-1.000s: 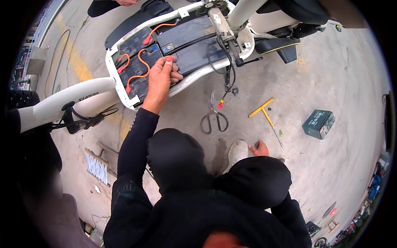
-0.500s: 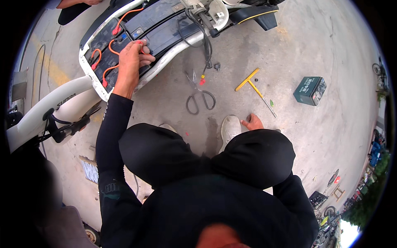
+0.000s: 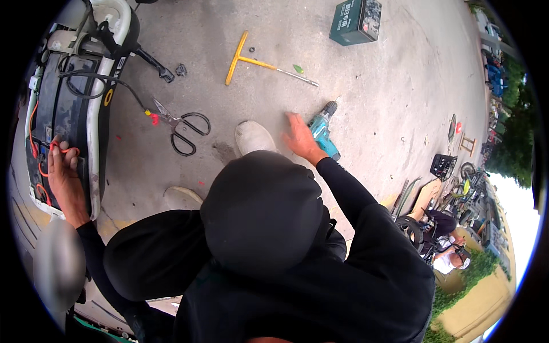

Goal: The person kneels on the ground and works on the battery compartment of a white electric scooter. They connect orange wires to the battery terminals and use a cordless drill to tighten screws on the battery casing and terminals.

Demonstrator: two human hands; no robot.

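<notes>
Left hand: flat on the scooter tray, fingers touching red wires. Right hand: spread open beside the teal drill; green box well apart.

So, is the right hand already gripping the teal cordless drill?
No: the right hand is open with fingers spread beside the teal cordless drill, which lies on the concrete ground.

- The left arm stretches far out to the left in a black sleeve, elbow nearly straight.
- The left hand lies palm down, fingers curled forward, its grip closed on nothing that shows.
- The right arm reaches forward, sleeve to the wrist.
- The right hand is open, fingers spread, palm down.
</notes>
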